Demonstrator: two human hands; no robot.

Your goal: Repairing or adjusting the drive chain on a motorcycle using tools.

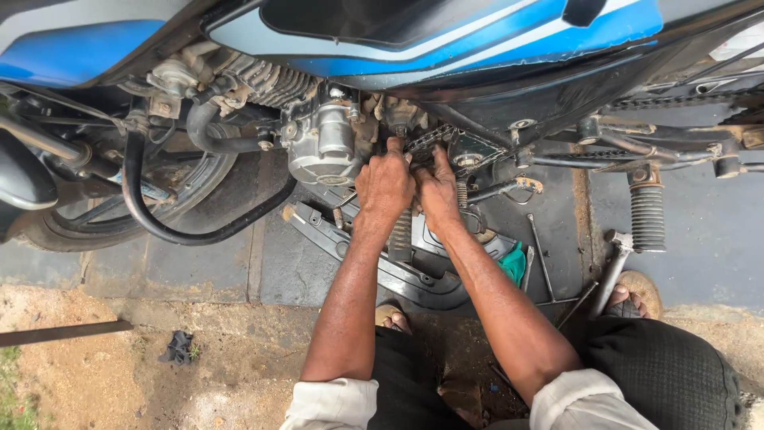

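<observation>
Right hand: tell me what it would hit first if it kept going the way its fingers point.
The right hand points up into the motorcycle's side. Its fingertips are already at the drive chain by the engine, so the chain and the metal behind it come first. Depth is hard to judge.

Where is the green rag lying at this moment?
In the head view, the green rag lies on the paved ground right of the right forearm, beside the black chain cover and thin metal rods, below the motorcycle's engine.
</observation>
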